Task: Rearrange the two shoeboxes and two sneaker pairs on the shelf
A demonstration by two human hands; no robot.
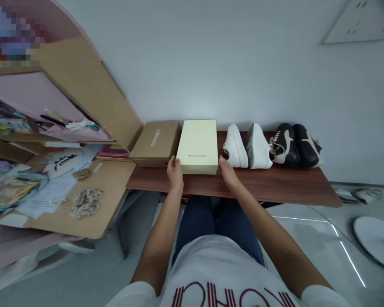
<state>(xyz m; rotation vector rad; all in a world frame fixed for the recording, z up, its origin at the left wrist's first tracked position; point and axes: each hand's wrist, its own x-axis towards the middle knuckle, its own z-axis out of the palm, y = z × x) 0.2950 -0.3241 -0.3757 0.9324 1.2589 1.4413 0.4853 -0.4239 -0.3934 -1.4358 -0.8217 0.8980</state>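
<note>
A cream shoebox (197, 140) with dark lettering on its lid lies on a narrow reddish-brown wooden shelf (198, 184). My left hand (175, 172) holds its left front corner, the thumb pressed to the side and the fingers partly hidden. From the opposite side, my right hand (228, 172) grips the right front corner. The lid is on the box. Close against its left stands a brown shoebox (156, 143) with pale lettering. Just right of my right hand sits a pair of white sneakers (247, 147), heels toward me.
Black shoes with white marks (296, 146) occupy the shelf's right end. A wooden desk (115, 183) on the left carries papers, a white cap (64, 163) and a patterned scrunchie (86, 203). Behind the shelf rises a wall (192, 64). A round white object (376, 238) is at floor level right.
</note>
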